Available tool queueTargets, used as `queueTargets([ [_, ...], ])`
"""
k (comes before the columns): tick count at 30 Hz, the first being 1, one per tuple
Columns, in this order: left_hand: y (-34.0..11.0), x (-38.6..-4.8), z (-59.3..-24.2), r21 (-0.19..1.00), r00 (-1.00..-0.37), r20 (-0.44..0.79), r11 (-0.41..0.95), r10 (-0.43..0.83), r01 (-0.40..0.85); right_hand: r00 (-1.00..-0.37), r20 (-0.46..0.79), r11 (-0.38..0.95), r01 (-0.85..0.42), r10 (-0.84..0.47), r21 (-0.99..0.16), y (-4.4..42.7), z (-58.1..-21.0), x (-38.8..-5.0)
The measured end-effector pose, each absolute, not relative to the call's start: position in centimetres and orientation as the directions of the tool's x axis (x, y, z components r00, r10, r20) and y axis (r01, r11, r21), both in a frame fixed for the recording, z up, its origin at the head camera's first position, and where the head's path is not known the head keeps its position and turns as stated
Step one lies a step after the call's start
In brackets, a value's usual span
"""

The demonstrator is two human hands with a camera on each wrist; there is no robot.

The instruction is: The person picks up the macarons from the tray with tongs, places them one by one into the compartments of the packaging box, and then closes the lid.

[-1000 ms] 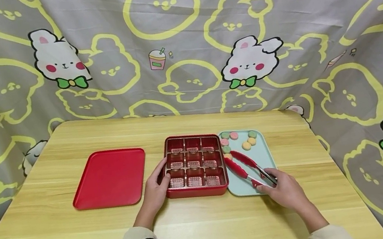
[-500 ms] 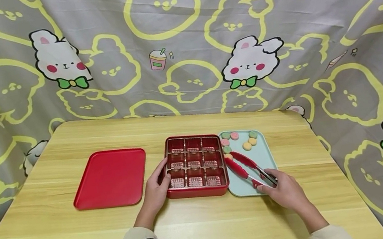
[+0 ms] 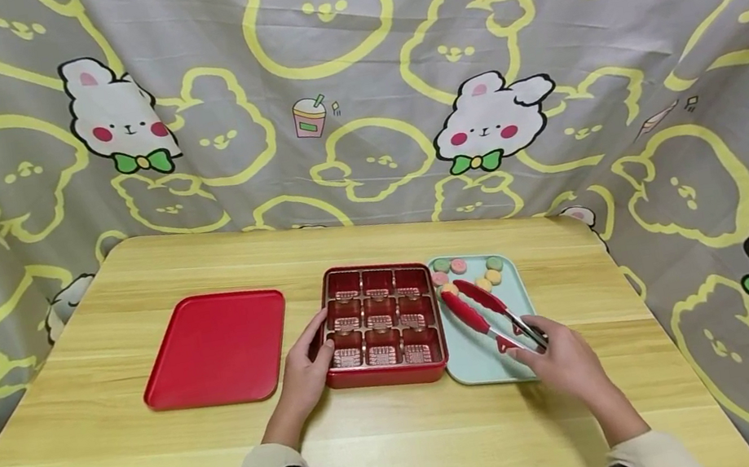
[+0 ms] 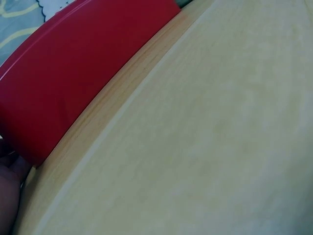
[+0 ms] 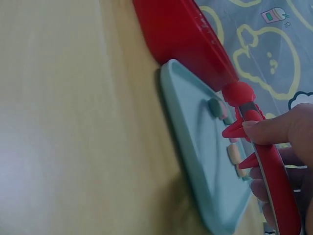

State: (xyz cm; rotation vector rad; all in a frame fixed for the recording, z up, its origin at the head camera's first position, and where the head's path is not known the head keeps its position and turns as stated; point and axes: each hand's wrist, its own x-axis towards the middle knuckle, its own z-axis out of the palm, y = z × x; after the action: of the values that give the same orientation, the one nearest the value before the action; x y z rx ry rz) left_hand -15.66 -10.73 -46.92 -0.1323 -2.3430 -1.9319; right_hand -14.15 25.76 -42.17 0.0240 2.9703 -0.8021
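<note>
A red square box with a divided insert of several compartments sits mid-table. Its compartments look bare. My left hand holds the box's left side, thumb at the rim and fingers along the wall. My right hand grips red-tipped metal tongs by their red handles. The tong tips are spread apart over the pale blue tray, near a yellow cookie. Several small round macaron-like cookies in green, pink and yellow lie on the tray, such as a pink one and a green one.
A red flat lid or tray lies left of the box. The pale blue tray abuts the box's right side. A patterned curtain hangs behind the wooden table.
My right hand and the tongs have shifted slightly right and away from me, with the tips now farther up the tray. The left hand and box have stayed in place.
</note>
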Motion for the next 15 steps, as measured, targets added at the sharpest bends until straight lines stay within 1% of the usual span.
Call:
queueTargets([
  [11, -10.7, -15.6, -46.9, 0.972, -0.992, 0.129, 0.197, -0.007, 0.126, -1.000, -0.011, 0.871, -0.007, -0.014, -0.491, 25.4, -41.0, -15.1],
  [15, -10.8, -16.0, -47.7, 0.971, -0.989, 0.146, 0.194, -0.006, 0.142, -0.999, -0.003, 0.865, -0.028, -0.035, -0.501, 24.8, -40.8, -15.4],
])
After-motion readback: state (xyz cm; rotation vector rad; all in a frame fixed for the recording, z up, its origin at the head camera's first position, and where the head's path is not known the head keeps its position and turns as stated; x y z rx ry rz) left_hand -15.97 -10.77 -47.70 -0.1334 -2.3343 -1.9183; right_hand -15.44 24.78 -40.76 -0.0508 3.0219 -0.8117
